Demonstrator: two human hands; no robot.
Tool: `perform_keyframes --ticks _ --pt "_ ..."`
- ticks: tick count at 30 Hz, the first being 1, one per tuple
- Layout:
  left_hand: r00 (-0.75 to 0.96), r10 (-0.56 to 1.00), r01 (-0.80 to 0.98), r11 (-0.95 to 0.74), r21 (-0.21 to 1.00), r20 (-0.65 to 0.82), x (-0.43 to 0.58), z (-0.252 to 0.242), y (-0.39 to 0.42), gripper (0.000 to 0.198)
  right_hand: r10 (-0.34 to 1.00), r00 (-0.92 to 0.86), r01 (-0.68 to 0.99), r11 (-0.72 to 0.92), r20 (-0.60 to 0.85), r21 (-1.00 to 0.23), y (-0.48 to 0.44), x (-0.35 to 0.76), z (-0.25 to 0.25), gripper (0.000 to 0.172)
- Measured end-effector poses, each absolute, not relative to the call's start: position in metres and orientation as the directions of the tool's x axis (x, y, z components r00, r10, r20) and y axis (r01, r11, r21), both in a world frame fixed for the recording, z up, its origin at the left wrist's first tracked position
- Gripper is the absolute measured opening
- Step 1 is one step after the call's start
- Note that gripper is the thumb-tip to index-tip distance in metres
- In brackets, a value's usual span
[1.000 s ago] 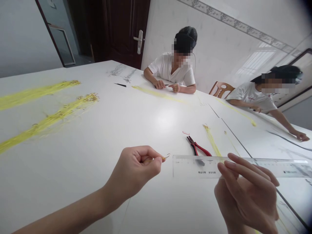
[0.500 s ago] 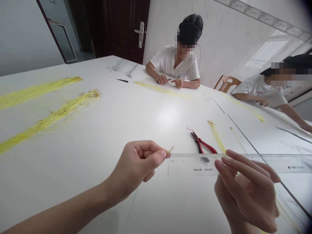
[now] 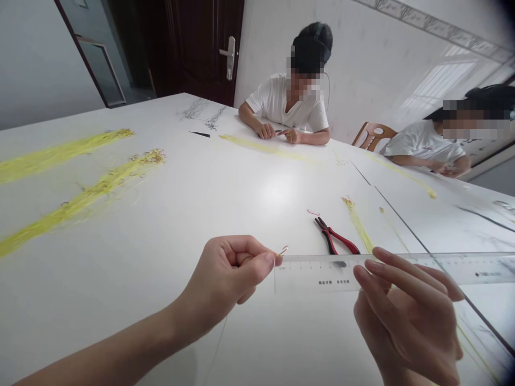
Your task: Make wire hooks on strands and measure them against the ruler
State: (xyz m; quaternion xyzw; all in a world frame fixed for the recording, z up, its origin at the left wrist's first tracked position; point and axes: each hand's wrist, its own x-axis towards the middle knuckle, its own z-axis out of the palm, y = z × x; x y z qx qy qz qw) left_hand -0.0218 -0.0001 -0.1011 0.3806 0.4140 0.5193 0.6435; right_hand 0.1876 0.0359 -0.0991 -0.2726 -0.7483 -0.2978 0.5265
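Between thumb and forefinger, my left hand [image 3: 231, 268] pinches a small fish hook [image 3: 284, 250], its bent end sticking out past the fingertips. A thin pale line runs down from this hand's side toward the table. A clear plastic ruler [image 3: 306, 273] extends rightward from those fingertips, its zero end beside the hook. My right hand [image 3: 410, 311] is closed at the ruler's middle, fingers bent over its front; the thumb's grip is partly hidden. Beyond the ruler lie red-and-black pliers [image 3: 332, 236] with jaws pointing away and a small red wire-like piece [image 3: 313, 212].
Yellow line bundles with hooks [image 3: 92, 187] lie at left, and a smaller yellow bundle [image 3: 358, 225] lies beyond my right hand. A dark pointed tool [image 3: 200, 134] rests farther back. Two co-workers [image 3: 287, 107] sit across the white table [image 3: 225, 198]. A seam [image 3: 402, 220] crosses the tabletop.
The view has shifted slightly; both my hands keep nearly the same pose on the hook and ruler. The right-hand co-worker's outstretched arm has drawn back in toward their other hand.
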Motion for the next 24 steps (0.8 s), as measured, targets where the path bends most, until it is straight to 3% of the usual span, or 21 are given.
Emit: perform_keyframes --ticks 10,24 --pt "0.105 0.973 -0.314 0.228 0.922 -0.205 -0.022 -0.091 0.000 0.019 0.156 -0.226 0.747 0.661 0.961 0.068 0.034 0.186 -0.102 0.022" --pt "0.085 0.984 -0.278 0.174 0.945 -0.157 -0.021 -0.099 -0.001 0.017 0.117 -0.277 0.734 0.666 0.954 0.132 0.035 0.190 -0.103 0.026"
